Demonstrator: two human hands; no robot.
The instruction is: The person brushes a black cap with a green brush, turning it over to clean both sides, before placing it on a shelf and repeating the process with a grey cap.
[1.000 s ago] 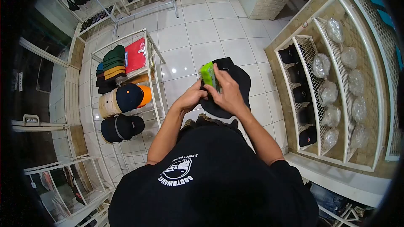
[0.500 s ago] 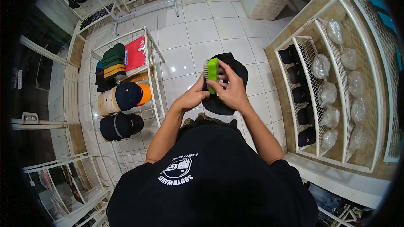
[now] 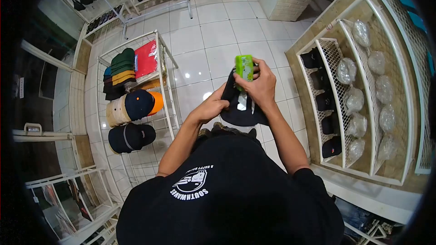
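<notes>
A black cap (image 3: 234, 114) is held out in front of my body, turned so that white labels show on its inside. My left hand (image 3: 212, 108) grips the cap's left edge, thumb on the near face and the other fingers behind it. In my right hand (image 3: 262, 84) is a green scrub brush (image 3: 245, 67), its flat back facing me. The brush lies over the far part of the cap, and its bristles are hidden beneath it.
On my left stands a white wire rack (image 3: 163, 59) with stacked caps (image 3: 138, 102) and a red packet (image 3: 146, 58). White mesh shelves (image 3: 338, 70) to the right hold dark caps and plastic-wrapped bundles (image 3: 356, 124). Tiled floor (image 3: 218, 22) lies ahead.
The brush has turned from edge-on, bristles leftward, to back facing me, and moved slightly right onto the cap. The cap has been turned, so its inside labels now show.
</notes>
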